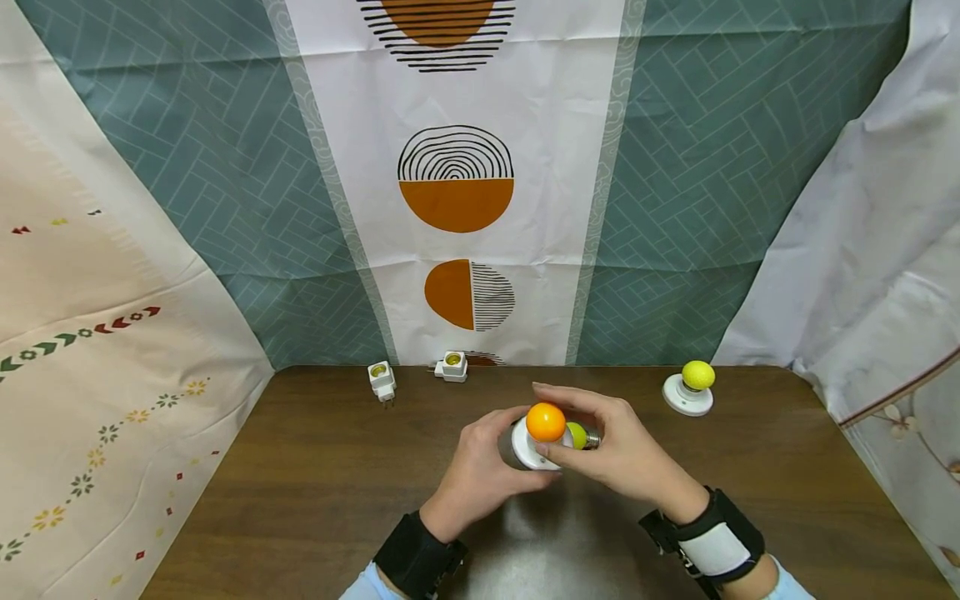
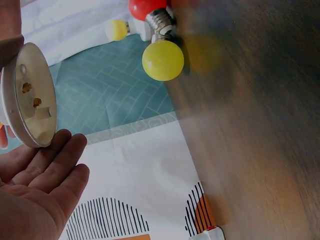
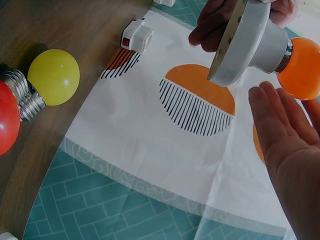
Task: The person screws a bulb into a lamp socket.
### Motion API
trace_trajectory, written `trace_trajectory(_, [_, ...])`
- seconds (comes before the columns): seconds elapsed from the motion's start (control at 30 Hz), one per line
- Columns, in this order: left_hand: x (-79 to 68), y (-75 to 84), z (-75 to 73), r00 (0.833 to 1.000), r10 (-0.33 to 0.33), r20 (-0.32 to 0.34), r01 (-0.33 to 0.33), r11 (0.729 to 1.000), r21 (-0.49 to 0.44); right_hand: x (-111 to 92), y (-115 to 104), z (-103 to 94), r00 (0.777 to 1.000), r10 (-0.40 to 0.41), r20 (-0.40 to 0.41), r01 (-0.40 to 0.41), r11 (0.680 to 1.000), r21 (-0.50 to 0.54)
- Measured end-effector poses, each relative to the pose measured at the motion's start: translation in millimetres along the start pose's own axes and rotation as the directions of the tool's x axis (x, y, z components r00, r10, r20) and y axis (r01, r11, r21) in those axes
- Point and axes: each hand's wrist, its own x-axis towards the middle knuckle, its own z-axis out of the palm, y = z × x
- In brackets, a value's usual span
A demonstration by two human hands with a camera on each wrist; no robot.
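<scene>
My left hand point(image 1: 487, 458) grips a white round lamp holder point(image 1: 523, 446) by its base, thumb on one side and fingers on the other. An orange bulb point(image 1: 546, 422) sits in that holder. In the left wrist view the holder's hollow underside point(image 2: 37, 95) shows two brass screws. Beside the orange bulb is my right hand point(image 1: 611, 442), its fingers point(image 3: 272, 112) extended and its thumb close to the bulb. Past the held lamp, a loose yellow bulb point(image 2: 163, 60) and a red bulb point(image 2: 146, 7) lie on the table; the right hand hides the red one in the head view.
Two white plug-in sockets point(image 1: 382, 382) lie at the back left of the brown table point(image 1: 322, 492). A second white round holder point(image 1: 687, 402) with a yellow-green bulb point(image 1: 698, 375) stands at the back right. Patterned cloth point(image 1: 247, 167) hangs behind the table.
</scene>
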Motion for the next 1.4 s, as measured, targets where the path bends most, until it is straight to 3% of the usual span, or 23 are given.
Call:
trace_trajectory(0.37, [-0.7, 2.3, -1.6, 0.999, -0.028, 0.016, 0.028, 0.999, -0.015, -0.8, 0.1, -0.1, 0.999, -0.026, 0.044, 0.026, 1.0, -0.001])
trace_trajectory(0.9, [-1.4, 0.2, -0.8, 0.999, -0.036, -0.009, 0.036, 0.999, -0.003, 0.3, -1.6, 8.3, 0.99, -0.022, -0.141, 0.025, 1.0, 0.016])
trace_trajectory(1.17, [-1.1, 0.0, -0.6, 0.999, -0.041, -0.016, 0.04, 0.999, -0.006, 1.3, -3.6, 12.3, 0.977, -0.039, -0.211, 0.034, 0.999, -0.028])
trace_trajectory(1.4, [-0.3, 0.3, -1.5, 0.999, -0.034, -0.012, 0.034, 0.999, -0.01, 2.1, -1.5, 6.4, 0.991, -0.03, -0.13, 0.032, 0.999, 0.015])
